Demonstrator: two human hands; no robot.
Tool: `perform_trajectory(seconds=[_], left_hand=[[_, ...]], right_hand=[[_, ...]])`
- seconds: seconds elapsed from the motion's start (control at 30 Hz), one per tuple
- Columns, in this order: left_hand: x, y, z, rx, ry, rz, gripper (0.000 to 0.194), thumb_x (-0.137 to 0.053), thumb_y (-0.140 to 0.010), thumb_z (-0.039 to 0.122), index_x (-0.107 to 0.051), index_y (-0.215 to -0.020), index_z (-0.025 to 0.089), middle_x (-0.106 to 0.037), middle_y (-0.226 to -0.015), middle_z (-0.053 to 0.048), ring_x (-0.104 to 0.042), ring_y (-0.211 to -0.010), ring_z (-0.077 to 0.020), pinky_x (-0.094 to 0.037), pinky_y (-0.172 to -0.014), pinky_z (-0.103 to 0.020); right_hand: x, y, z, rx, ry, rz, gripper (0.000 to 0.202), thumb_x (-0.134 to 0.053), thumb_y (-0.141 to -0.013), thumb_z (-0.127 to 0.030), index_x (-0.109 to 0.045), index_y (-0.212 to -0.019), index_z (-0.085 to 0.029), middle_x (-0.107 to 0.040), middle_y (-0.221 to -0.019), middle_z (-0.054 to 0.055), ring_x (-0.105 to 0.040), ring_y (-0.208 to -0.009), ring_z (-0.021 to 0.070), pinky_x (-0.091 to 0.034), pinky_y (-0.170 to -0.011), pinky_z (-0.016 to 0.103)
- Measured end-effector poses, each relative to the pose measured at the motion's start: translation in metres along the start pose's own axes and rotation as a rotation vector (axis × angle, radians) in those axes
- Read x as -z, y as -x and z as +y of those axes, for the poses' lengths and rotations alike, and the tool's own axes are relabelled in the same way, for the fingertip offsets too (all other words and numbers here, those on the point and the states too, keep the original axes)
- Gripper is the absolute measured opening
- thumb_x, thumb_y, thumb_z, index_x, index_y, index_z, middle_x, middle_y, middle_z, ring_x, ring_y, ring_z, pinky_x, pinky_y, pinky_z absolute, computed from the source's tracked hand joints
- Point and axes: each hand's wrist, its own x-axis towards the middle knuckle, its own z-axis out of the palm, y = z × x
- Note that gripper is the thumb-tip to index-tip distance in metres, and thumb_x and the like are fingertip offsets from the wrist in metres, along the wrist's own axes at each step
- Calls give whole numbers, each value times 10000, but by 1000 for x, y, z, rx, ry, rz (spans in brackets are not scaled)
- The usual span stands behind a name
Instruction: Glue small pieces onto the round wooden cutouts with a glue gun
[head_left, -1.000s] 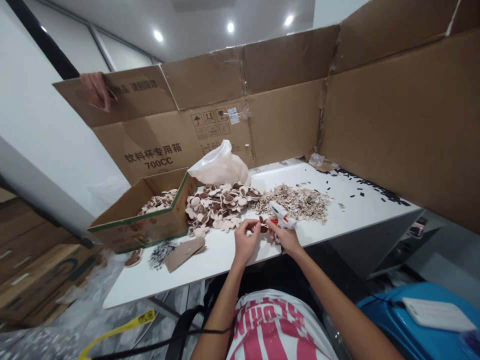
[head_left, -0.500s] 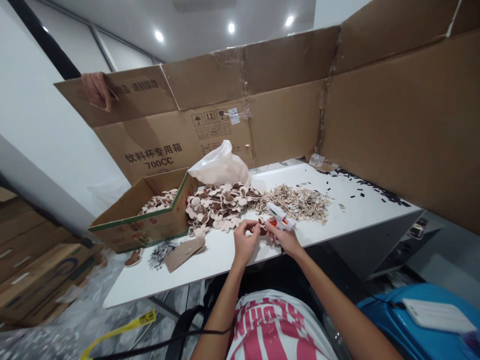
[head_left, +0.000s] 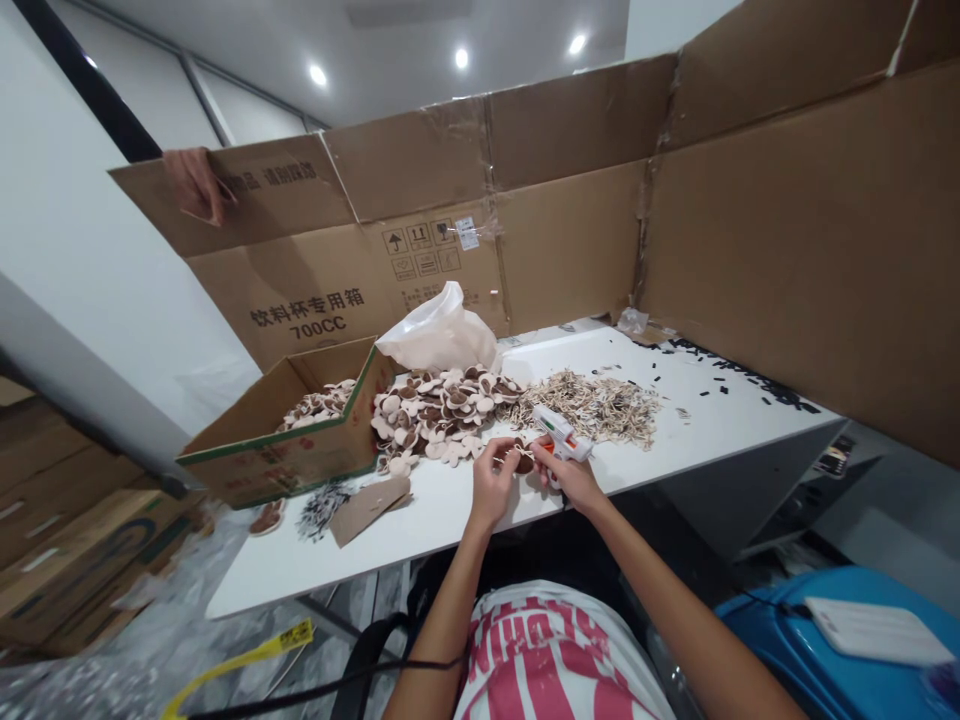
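My left hand (head_left: 493,480) is closed in a pinch on a small brown felt piece (head_left: 524,459) with a pale edge. My right hand (head_left: 568,473) is wrapped round a white glue gun (head_left: 562,434) with an orange part, close beside the felt piece. The fingers hide part of both things. Just beyond my hands lies a heap of brown and cream felt pieces (head_left: 442,405), some with ear-like shapes. To its right spreads a pile of thin beige strips (head_left: 600,402).
A cardboard box (head_left: 277,465) with more felt pieces stands left, a white plastic bag (head_left: 442,330) behind the heap. Brown card (head_left: 367,510) lies by dark scraps (head_left: 322,508). Cardboard walls (head_left: 577,240) enclose the white table (head_left: 315,575). Another person's hand (head_left: 196,185) rests on the cardboard's top edge.
The felt piece has turned slightly in my left fingers and shows more of its brown face. My right hand and the glue gun stay almost in place.
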Motion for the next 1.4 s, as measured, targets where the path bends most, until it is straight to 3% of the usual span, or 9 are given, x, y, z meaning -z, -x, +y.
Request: perform_trajectory(seconds=[0.17, 0.43, 0.63, 0.93, 1.4], left_hand=[[-1, 0, 5, -5, 7, -73, 279, -625, -969, 465, -707, -909, 205, -745, -788, -38, -707, -754, -216, -526, -711, -319], [-1, 1, 7, -9, -12, -80, 276, -635, -961, 425, -686, -815, 197, -726, -752, -20, -666, -706, -185, -501, -690, -291], [-3, 1, 4, 15, 0, -53, 266, -660, -935, 432, -687, -818, 195, -718, -732, -17, -648, -669, -175, -493, -660, -281], [-6, 1, 0, 53, -19, -55, 256, -648, -924, 429, -666, -856, 182, -674, -697, -3, -569, -616, -144, -434, -606, -249], [-6, 2, 3, -14, -107, -48, 187, -617, -937, 354, -685, -885, 187, -678, -701, 3, -549, -604, -138, -422, -605, -249]], right_hand=[[2, -2, 2, -7, 57, -50, 539, -789, -831, -738, -669, -934, -223, -649, -688, 12, -580, -502, 192, -400, -442, 250], [5, -3, 7, 26, 55, -52, 509, -789, -868, -703, -692, -975, -215, -659, -701, 17, -585, -506, 183, -410, -459, 242], [5, -2, 5, 60, 72, -93, 450, -750, -926, -667, -697, -954, -221, -660, -706, 14, -585, -512, 175, -420, -471, 242], [5, -2, 3, 33, 114, -110, 472, -743, -907, -693, -695, -908, -224, -645, -712, 9, -587, -520, 177, -436, -482, 252], [4, -1, 2, 27, 160, -101, 474, -709, -920, -704, -665, -906, -233, -650, -710, 10, -593, -524, 187, -434, -473, 250]])
